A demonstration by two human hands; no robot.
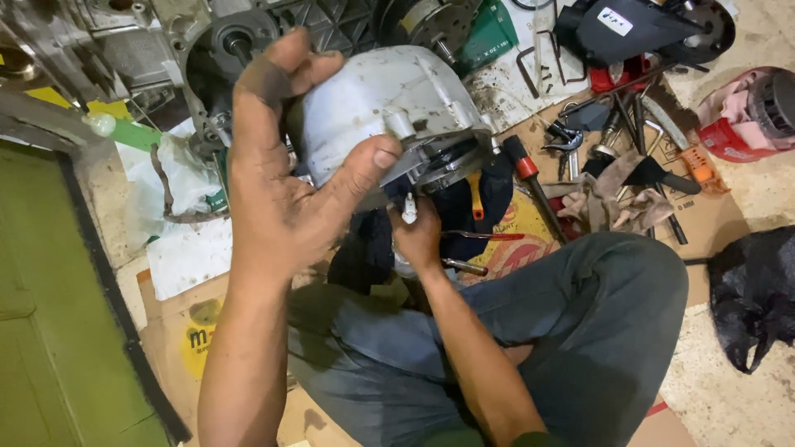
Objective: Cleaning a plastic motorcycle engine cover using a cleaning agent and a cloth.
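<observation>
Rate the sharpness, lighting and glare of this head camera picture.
Head view: even, warm light with soft shadows; mild sheen on the grey-white metal motor housing held by the left hand; the right hand below it sits in shadow; the scattered hand tools look slightly soft; corners bend from wide-angle distortion.

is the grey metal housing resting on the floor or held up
Held up: the left hand grips the grey metal housing above the lap, right hand beneath it.
</observation>
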